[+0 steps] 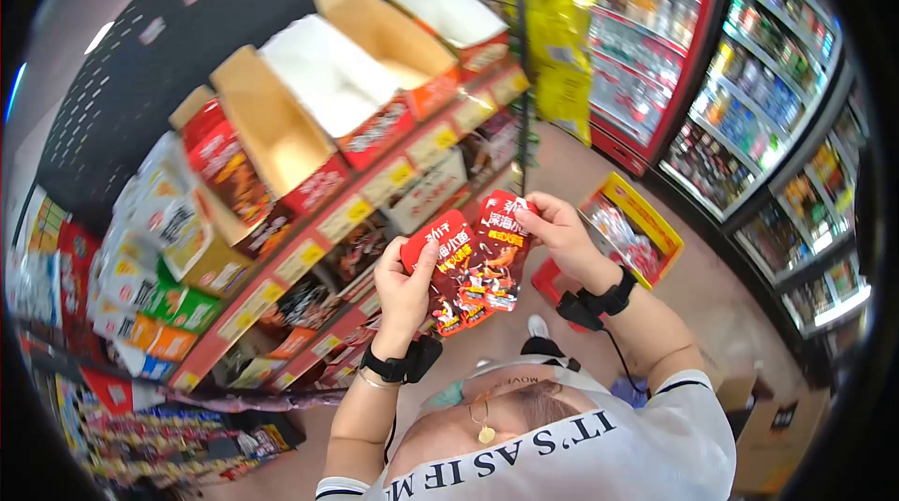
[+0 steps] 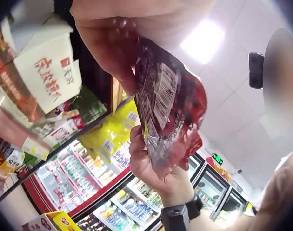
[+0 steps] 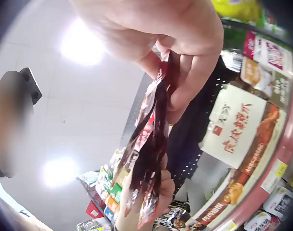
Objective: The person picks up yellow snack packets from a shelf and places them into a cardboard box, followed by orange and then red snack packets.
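Note:
Two red snack packets with white and yellow lettering are held up side by side in front of the body. My left hand (image 1: 405, 288) pinches the left packet (image 1: 449, 262) near its upper edge, thumb across the front. The right packet (image 1: 502, 253) hangs from my right hand (image 1: 559, 231), gripped at its top right corner. Their inner edges overlap in the head view. A barcode (image 2: 165, 85) shows on the dark back of a packet in the left wrist view. From the right wrist view the packets appear nearly edge-on below the fingers (image 3: 185, 79).
A shelf at the left bears open cardboard boxes (image 1: 328, 80), a box with red packets (image 1: 222, 159) and hanging bags (image 1: 187, 300). Drink fridges (image 1: 758, 61) line the right side. A yellow-rimmed box (image 1: 670, 229) stands on the floor, and brown cartons (image 1: 782, 440) sit at lower right.

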